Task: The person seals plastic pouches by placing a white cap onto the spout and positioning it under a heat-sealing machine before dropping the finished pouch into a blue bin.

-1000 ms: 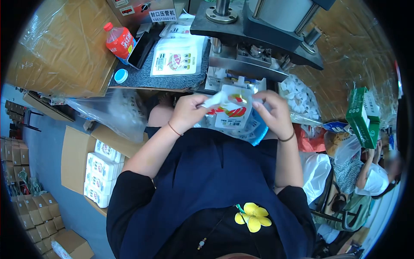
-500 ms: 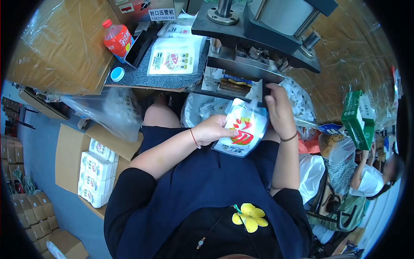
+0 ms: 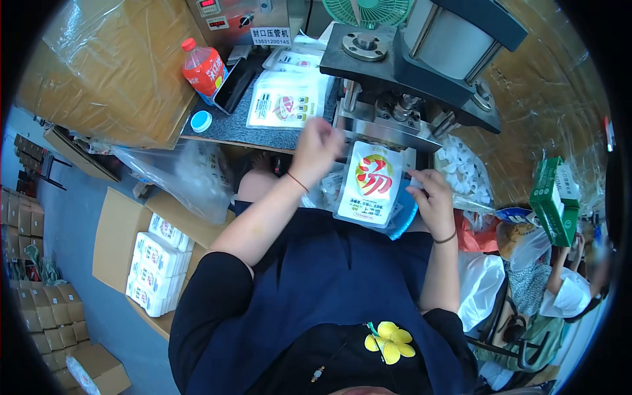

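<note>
A white pouch with red lettering point(image 3: 374, 181) is upright in front of the press point(image 3: 388, 138), its printed face toward me. My right hand point(image 3: 431, 201) is at the pouch's right edge, thumb and forefinger on its clear margin. Up and to the left, my left hand point(image 3: 318, 151) is bent and blurred, just below the stack of white pouches point(image 3: 283, 105) on the grey mat point(image 3: 230, 125). Its fingers are too smeared to show whether they hold anything.
A red bottle point(image 3: 204, 69), a dark phone point(image 3: 234, 85) and a blue cap point(image 3: 201, 121) lie left of the stack. An open carton point(image 3: 118, 227) holds packed pouches at left. White plastic parts point(image 3: 461, 171) fill a bag at right. Another person point(image 3: 567, 293) is at far right.
My left hand has let go of the pouch and moved up toward the stack. The pouch now stands more upright, and my right hand has come down to its edge. The view has shifted slightly.
</note>
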The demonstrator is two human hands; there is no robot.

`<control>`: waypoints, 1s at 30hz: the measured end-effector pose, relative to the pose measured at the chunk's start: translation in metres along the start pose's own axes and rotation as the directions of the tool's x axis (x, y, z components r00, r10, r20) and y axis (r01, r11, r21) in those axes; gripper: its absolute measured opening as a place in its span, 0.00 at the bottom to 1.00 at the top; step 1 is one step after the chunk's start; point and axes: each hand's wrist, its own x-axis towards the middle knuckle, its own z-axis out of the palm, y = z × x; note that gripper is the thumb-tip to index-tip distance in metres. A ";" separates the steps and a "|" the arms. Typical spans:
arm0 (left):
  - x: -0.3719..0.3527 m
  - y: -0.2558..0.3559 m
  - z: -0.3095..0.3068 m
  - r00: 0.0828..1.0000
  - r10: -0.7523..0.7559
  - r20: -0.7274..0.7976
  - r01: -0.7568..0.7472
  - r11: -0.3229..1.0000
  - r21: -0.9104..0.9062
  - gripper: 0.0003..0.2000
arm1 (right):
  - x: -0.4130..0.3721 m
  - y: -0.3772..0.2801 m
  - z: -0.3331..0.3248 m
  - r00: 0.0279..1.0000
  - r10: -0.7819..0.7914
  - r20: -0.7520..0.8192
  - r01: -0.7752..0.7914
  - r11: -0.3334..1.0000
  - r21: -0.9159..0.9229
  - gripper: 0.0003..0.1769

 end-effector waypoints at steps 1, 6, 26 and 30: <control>0.020 -0.005 -0.020 0.909 0.374 -0.181 -0.277 0.870 0.409 0.20 | 0.000 -0.002 -0.004 0.998 0.045 0.048 -0.044 0.999 -0.024 0.15; 0.018 -0.022 -0.079 0.868 0.386 0.313 -0.401 0.174 0.899 0.31 | -0.001 -0.003 0.000 0.990 0.120 -0.068 -0.120 0.993 0.011 0.11; -0.082 -0.014 0.024 0.763 -0.229 0.605 0.358 0.928 -0.101 0.17 | 0.050 -0.023 0.008 0.979 -0.202 0.026 0.203 0.979 -0.017 0.08; -0.092 -0.010 0.040 0.590 -0.242 0.770 0.577 0.794 -0.192 0.16 | 0.031 -0.015 -0.006 0.982 -0.038 0.185 0.030 0.999 0.045 0.10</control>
